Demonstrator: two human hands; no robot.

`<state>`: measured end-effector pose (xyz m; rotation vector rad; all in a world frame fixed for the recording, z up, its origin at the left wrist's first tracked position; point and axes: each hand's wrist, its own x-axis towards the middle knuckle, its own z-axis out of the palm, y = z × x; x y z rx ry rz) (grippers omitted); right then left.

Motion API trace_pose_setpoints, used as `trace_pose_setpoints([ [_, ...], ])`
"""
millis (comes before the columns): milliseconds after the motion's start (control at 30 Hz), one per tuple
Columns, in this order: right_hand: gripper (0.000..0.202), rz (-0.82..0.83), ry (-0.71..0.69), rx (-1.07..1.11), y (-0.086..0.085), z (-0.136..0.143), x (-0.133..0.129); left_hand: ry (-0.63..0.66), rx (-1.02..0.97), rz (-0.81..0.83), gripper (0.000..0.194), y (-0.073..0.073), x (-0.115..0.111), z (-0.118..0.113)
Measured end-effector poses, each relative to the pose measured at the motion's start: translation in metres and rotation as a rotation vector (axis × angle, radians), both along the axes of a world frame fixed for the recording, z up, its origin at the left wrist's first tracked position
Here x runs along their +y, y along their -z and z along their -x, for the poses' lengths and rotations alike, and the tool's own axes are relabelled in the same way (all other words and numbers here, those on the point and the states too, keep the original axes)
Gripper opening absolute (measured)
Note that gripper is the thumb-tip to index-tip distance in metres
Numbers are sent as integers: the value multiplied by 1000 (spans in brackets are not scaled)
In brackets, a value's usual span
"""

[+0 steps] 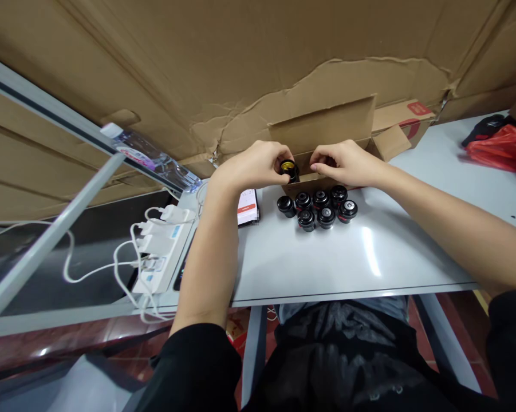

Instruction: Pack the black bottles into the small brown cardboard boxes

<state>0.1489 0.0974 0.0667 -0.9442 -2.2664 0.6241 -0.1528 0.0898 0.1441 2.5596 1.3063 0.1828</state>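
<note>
My left hand (262, 165) is closed around a small black round part (288, 167), holding it over the near side of an opened cardboard box (322, 123). The part's open end faces up and shows a gold-yellow inside. Just to the right, my right hand (343, 162) hovers over the same box. Its thumb and forefinger are curled together at the tips, and nothing shows between them. On the table in front of the box, several black round parts (306, 219) stand in two rough rows, some with silvery centres. What lies inside the box is mostly hidden.
A phone (247, 207) with a lit screen lies beside my left forearm. Further left are a white power strip (165, 246) with cables and a clear bottle (150, 154) behind a metal frame bar. A red plastic bag (498, 147) sits on the table (412, 252) at far right.
</note>
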Motion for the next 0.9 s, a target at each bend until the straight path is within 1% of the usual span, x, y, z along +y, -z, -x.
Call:
trace_pose_setpoints([
  [100,20,1,-19,-18,-1,0,-1,-2,42,23,31,1,2,0],
  [200,18,16,-49,-44,-3,0,-1,-8,66,41,28,5,6,2],
  [267,18,1,-47,-70,-4,1,-2,7,26,17,31,9,9,5],
  [367,26,-34,-41,-126,-4,2,-2,52,-46,-11,31,11,10,9],
  [467,36,-51,-66,-191,-3,3,-2,56,-19,26,26,5,5,4],
  [567,41,-70,-84,-262,-3,3,-3,15,92,111,31,-5,-2,-6],
  [633,44,-87,-98,-306,-4,3,-3,-11,155,135,35,-10,-7,-12],
  [767,49,-106,-144,-364,-7,2,-5,-61,212,117,40,-11,-11,-19],
  [900,46,-78,-210,-334,-11,-1,-5,-83,251,72,40,-11,-15,-23],
])
